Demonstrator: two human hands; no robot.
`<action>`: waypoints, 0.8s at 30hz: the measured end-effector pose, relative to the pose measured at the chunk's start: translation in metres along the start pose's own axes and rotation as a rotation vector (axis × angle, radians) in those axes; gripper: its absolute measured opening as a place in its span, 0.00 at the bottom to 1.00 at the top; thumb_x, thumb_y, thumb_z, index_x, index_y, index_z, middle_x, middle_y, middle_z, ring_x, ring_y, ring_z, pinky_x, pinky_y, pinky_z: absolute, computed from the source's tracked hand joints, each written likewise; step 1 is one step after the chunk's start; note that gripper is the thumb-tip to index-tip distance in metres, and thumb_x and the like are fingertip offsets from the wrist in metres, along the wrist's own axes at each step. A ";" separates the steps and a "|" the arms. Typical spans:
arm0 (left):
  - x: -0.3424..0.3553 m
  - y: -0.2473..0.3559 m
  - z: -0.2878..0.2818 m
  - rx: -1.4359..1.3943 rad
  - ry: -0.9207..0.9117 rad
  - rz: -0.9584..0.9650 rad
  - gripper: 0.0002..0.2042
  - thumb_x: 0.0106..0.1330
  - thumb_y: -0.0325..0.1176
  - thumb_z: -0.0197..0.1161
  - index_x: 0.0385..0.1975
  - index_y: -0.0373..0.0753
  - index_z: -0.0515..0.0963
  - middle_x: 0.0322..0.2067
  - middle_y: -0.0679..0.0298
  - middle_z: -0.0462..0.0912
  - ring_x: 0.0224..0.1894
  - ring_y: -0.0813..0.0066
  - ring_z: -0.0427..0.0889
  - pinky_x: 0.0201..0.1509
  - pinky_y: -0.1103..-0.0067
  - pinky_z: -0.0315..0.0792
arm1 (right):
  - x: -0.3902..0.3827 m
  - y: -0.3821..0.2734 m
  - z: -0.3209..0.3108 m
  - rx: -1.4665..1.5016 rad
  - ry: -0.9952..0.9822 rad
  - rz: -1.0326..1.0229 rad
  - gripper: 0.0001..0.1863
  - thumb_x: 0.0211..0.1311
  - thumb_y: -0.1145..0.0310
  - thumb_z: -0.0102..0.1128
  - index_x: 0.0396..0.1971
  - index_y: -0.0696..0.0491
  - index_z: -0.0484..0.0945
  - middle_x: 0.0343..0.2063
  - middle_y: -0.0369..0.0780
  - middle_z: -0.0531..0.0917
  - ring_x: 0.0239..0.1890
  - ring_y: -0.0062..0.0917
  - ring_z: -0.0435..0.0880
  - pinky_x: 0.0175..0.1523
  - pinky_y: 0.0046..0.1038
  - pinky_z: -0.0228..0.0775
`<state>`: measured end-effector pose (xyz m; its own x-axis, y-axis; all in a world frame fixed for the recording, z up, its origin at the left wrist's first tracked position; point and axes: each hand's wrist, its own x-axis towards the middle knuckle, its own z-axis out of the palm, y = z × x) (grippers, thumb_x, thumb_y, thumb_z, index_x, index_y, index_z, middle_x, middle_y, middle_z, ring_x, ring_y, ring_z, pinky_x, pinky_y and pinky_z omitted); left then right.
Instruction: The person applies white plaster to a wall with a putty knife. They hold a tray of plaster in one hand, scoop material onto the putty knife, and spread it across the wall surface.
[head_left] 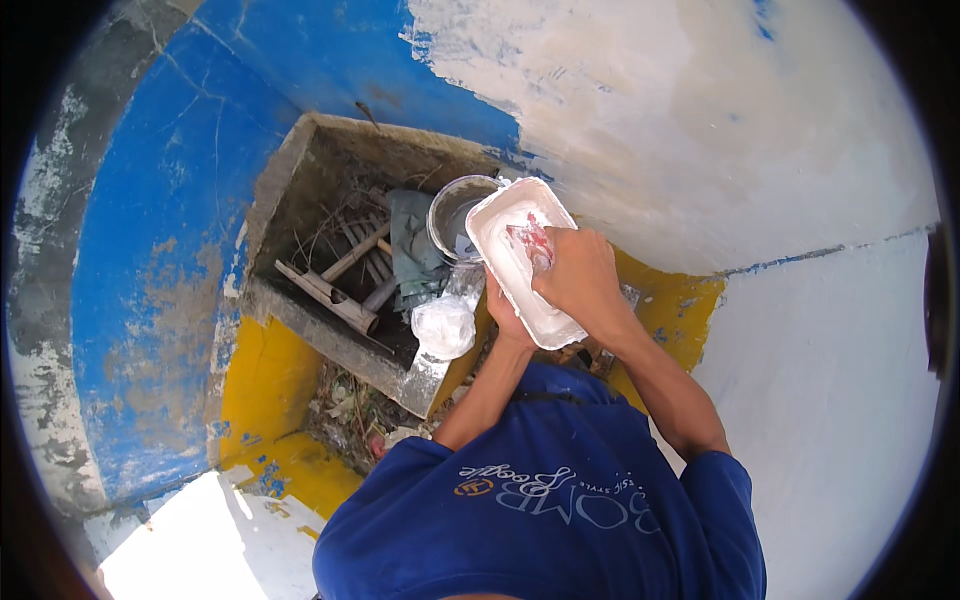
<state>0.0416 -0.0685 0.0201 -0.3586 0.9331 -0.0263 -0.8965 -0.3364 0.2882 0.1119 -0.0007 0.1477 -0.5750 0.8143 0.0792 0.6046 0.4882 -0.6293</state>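
Note:
My left hand [508, 310] grips a white rectangular tub [488, 240] by its left side and holds it tilted in front of me. White paste or paint coats its inside and rim. My right hand [585, 275] reaches into the tub, fingers closed on a small red-and-white piece [533, 238] smeared with white; its exact kind I cannot make out. Just left of the tub stands a bucket [450, 208] with a pale-smeared inside. Near my left wrist, a white plastic bag [443, 327], bunched up, sits on the concrete ledge.
A concrete-edged planter box [330, 335] holds bamboo pieces [330, 298], dry twigs and a grey-green cloth [412, 245]. Blue wall [160, 240] with flaking paint rises at left; a white-coated wall [700, 120] rises at right. Yellow paint [265, 385] covers the lower surfaces. Debris lies below the box.

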 end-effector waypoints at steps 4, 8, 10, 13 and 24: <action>0.000 -0.001 0.000 0.008 0.007 0.010 0.31 0.73 0.56 0.37 0.69 0.42 0.57 0.65 0.58 0.64 0.65 0.59 0.65 0.70 0.63 0.58 | 0.004 0.002 -0.002 0.017 0.012 -0.060 0.11 0.35 0.72 0.60 0.23 0.62 0.81 0.19 0.56 0.80 0.23 0.51 0.80 0.33 0.44 0.73; 0.000 0.001 0.003 -0.047 -0.058 -0.015 0.31 0.73 0.57 0.37 0.69 0.43 0.57 0.65 0.59 0.65 0.65 0.60 0.66 0.70 0.63 0.58 | 0.003 0.003 0.001 -0.048 0.046 -0.009 0.12 0.34 0.73 0.60 0.23 0.62 0.81 0.18 0.55 0.79 0.22 0.51 0.80 0.33 0.45 0.73; 0.000 -0.001 0.004 -0.005 -0.031 0.000 0.31 0.73 0.57 0.37 0.69 0.42 0.57 0.65 0.59 0.65 0.65 0.60 0.66 0.70 0.64 0.58 | 0.006 0.001 -0.006 -0.031 0.081 -0.029 0.12 0.34 0.73 0.60 0.23 0.62 0.81 0.18 0.54 0.80 0.22 0.50 0.80 0.32 0.46 0.72; -0.002 -0.003 0.000 0.044 0.034 0.015 0.30 0.74 0.56 0.36 0.68 0.42 0.58 0.65 0.60 0.65 0.65 0.61 0.66 0.69 0.64 0.59 | 0.001 -0.002 0.005 -0.037 -0.001 -0.047 0.12 0.34 0.72 0.61 0.23 0.62 0.81 0.18 0.54 0.79 0.22 0.50 0.80 0.32 0.46 0.72; -0.002 -0.006 -0.002 -0.059 -0.053 -0.039 0.31 0.73 0.57 0.37 0.68 0.42 0.59 0.64 0.59 0.67 0.64 0.61 0.68 0.68 0.64 0.61 | 0.013 0.004 0.000 0.021 0.030 0.036 0.12 0.32 0.74 0.59 0.22 0.64 0.79 0.20 0.58 0.78 0.26 0.54 0.79 0.36 0.46 0.71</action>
<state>0.0473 -0.0688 0.0165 -0.3104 0.9505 0.0147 -0.9237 -0.3052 0.2315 0.1070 0.0117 0.1458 -0.5366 0.8401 0.0791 0.6124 0.4521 -0.6485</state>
